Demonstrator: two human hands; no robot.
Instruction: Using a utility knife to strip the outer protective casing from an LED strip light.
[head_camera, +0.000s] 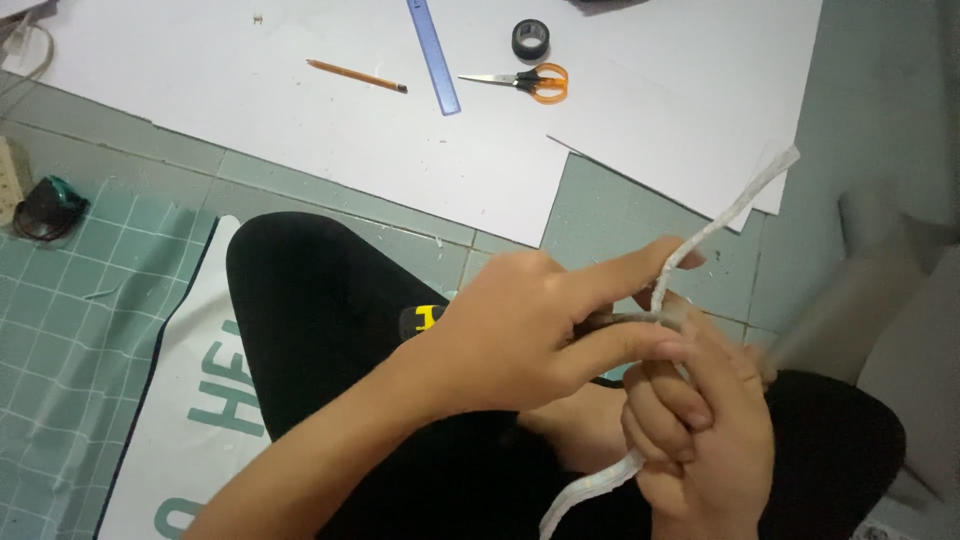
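A long white rolled strip (735, 205), like twisted paper, runs from the upper right down between both hands and out below them. My right hand (700, 440) is closed in a fist around its lower part, over my lap. My left hand (520, 335) reaches across from the left. Its thumb and forefinger pinch the strip just above the right fist, where a thin dark piece (612, 320) shows between the fingers; what it is cannot be made out. My knees in black trousers (310, 320) lie under the hands.
Large white sheets (300, 130) lie on the tiled floor ahead, bearing a pencil (357, 76), a blue ruler (434, 55), orange-handled scissors (522, 81) and a black tape roll (531, 39). A green gridded mat (70, 330) and a small dark object (45, 206) are left; a grey tube (850, 295) right.
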